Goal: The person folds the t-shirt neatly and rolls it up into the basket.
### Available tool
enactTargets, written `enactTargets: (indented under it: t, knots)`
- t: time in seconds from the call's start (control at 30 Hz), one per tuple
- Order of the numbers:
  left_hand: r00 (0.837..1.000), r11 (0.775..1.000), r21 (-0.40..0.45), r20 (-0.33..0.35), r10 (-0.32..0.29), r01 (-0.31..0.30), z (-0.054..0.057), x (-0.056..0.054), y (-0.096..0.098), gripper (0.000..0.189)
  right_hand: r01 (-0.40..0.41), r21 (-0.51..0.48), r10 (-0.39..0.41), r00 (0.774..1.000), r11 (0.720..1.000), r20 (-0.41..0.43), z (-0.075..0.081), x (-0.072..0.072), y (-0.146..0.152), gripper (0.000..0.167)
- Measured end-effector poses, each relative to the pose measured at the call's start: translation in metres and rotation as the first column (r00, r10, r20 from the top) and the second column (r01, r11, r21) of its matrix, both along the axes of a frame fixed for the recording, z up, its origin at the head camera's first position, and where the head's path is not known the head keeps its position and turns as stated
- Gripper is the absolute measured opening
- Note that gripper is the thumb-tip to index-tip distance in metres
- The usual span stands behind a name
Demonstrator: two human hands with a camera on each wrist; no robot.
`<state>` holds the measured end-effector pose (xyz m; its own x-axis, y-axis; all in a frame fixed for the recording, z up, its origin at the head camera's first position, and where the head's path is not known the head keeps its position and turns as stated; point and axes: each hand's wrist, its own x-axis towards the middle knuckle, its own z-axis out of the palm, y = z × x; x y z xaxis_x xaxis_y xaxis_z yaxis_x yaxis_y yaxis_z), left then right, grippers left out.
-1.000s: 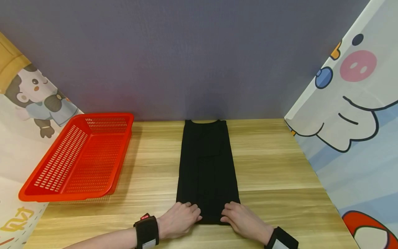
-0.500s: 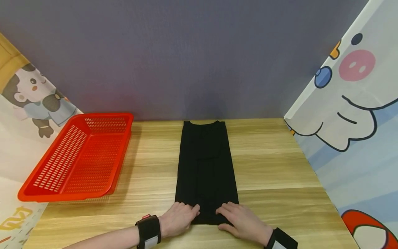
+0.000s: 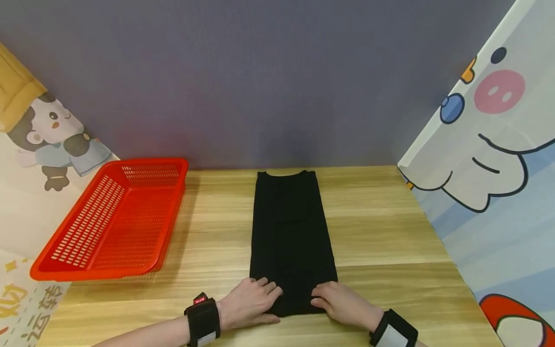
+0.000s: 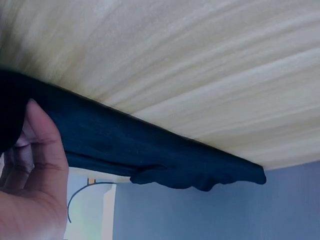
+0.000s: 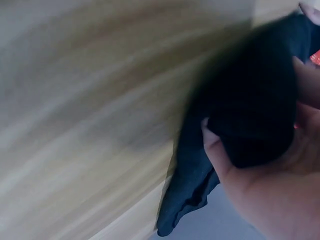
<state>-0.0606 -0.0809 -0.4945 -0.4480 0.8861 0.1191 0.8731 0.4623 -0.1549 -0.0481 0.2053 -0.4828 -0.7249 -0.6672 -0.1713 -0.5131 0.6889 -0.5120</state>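
A black shirt [image 3: 288,226] lies folded into a long narrow panel, its curved neckline at the far end by the grey wall. At its near left corner my left hand [image 3: 251,301] rests with fingers on the cloth and the thumb stretched out along the near edge. My right hand [image 3: 342,301] pinches the near right corner; in the right wrist view the dark cloth [image 5: 255,110] folds over between thumb and fingers. The left wrist view shows the shirt's long side [image 4: 150,145] running away from the fingers, with ripples at its far end.
An empty red plastic basket [image 3: 130,226] with slotted walls stands at the left of the wooden table [image 3: 381,226]. Beyond the table rises a grey wall [image 3: 286,86]. Cartoon-printed panels [image 3: 511,159] flank both sides.
The left thumb has moved out from the fingers, down to the near edge. My right fingers have drawn together on the corner. The shirt has shifted slightly toward me.
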Motion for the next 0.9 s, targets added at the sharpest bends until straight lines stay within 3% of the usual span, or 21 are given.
enactTargets:
  t: [0.13,0.23,0.4,0.5,0.63,0.73,0.83,0.9]
  knots:
    - [0.998,0.999,0.022,-0.05,-0.039,0.04,-0.002,0.001,0.001,0.031,0.016,-0.002,-0.016,1.0,1.0,0.024,0.002,0.001,0.001,0.025]
    - [0.999,0.998,0.041,-0.034,-0.042,0.044,-0.003,0.002,0.004,0.024,0.017,-0.008,-0.017,1.0,1.0,-0.006,0.0,0.004,0.001,0.028]
    - [0.991,0.998,0.05,0.13,0.035,-0.041,-0.003,0.0,0.009,0.017,-0.037,0.022,0.041,0.984,0.999,-0.172,-0.007,0.011,-0.001,0.041]
    - [0.965,0.993,0.039,0.242,0.097,-0.11,-0.002,0.0,0.01,0.008,-0.064,0.011,0.065,0.959,0.998,-0.278,-0.013,0.013,-0.004,0.033]
    - [0.943,0.988,0.005,0.302,0.143,-0.152,-0.001,0.001,0.01,0.006,-0.076,-0.036,0.057,0.927,0.996,-0.371,-0.017,0.014,-0.006,0.019]
    - [0.932,0.986,-0.013,0.324,0.159,-0.164,-0.002,0.001,0.009,0.012,-0.06,-0.049,0.037,0.925,0.997,-0.378,-0.017,0.014,-0.008,0.013]
    - [0.92,0.985,-0.014,0.355,0.164,-0.17,-0.003,0.001,0.008,0.016,-0.014,-0.015,0.008,0.945,1.0,-0.328,-0.015,0.013,-0.01,0.012]
    - [0.922,0.987,-0.002,0.356,0.153,-0.163,-0.005,0.001,0.008,0.013,0.021,0.02,-0.014,0.957,1.0,-0.291,-0.014,0.011,-0.012,0.014]
